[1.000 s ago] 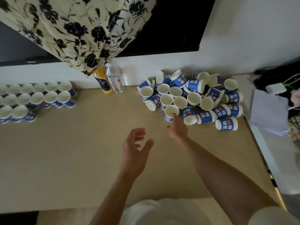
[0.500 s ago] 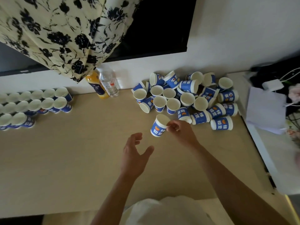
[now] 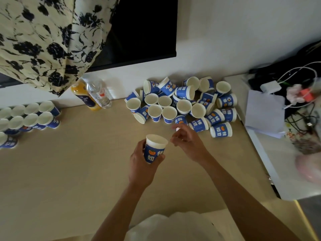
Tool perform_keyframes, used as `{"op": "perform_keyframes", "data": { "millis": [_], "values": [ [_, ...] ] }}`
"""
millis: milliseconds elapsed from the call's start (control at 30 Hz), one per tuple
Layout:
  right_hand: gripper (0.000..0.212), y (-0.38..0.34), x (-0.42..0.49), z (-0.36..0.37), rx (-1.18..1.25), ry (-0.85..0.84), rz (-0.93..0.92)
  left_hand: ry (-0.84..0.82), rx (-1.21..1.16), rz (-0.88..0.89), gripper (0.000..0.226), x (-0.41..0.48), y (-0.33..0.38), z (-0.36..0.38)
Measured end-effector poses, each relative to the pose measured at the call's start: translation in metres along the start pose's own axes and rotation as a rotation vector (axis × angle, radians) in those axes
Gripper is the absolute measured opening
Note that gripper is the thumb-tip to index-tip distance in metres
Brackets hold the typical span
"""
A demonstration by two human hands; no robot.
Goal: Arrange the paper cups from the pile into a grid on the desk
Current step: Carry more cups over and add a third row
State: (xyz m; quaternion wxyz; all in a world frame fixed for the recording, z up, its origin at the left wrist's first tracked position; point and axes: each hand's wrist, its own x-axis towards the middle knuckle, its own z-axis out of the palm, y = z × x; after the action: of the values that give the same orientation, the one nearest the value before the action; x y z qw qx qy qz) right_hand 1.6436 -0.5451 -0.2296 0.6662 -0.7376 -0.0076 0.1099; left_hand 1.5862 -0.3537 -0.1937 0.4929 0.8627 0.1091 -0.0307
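Grid, left edge of the frame: we see the started grid (image 3: 31,119) as rows of upright paper cups standing close together, running out of view to the left; its nearest row looks shorter than the others.
Bottles, upper left of centre: an orange juice bottle (image 3: 83,96) and a clear water bottle (image 3: 99,93) stand against the wall, between grid and pile.
Desk: the wooden desk (image 3: 78,171) bears everything.
Left hand, centre of the frame: our left hand (image 3: 142,164) grasps the cup round its blue wall, fingers and thumb curled about it.
Cup: the held cup (image 3: 155,148) is upright, mouth up, lifted above the desk, apart from both pile and grid.
Right hand, just right of the cup: our right hand (image 3: 187,141) is released; its fingers are loosely bent just beside the cup's rim and hold nothing we can make out.
Pile, upper right of centre: the pile (image 3: 182,105) holds many cups, some upright, some lying on their sides.
Step in hand: we judge this as carrying one cup from pile to grid; many cups remain.
Next move: we think the left hand must carry the cup leftward and set it upright next to the grid's last cup, in line, without knocking its neighbours; the right hand is free to reach for another.
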Motion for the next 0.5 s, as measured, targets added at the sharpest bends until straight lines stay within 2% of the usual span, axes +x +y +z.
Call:
{"op": "perform_keyframes", "data": {
  "millis": [100, 200, 300, 500],
  "values": [
    [0.050, 0.027, 0.038, -0.002, -0.286, 0.166, 0.122, 0.046, -0.046, -0.047, 0.058, -0.008, -0.004, -0.007],
    [0.063, 0.052, 0.075, 0.000, -0.714, 0.125, 0.088, 0.100, -0.080, -0.084, 0.056, -0.018, -0.009, -0.016],
    [0.053, 0.063, 0.102, 0.003, -1.089, 0.153, -0.008, 0.152, -0.094, -0.103, 0.056, -0.031, -0.013, -0.027],
    [0.026, 0.078, 0.130, 0.005, -1.260, 0.173, -0.095, 0.244, -0.059, -0.159, 0.057, -0.058, -0.025, -0.045]
  ]
}}
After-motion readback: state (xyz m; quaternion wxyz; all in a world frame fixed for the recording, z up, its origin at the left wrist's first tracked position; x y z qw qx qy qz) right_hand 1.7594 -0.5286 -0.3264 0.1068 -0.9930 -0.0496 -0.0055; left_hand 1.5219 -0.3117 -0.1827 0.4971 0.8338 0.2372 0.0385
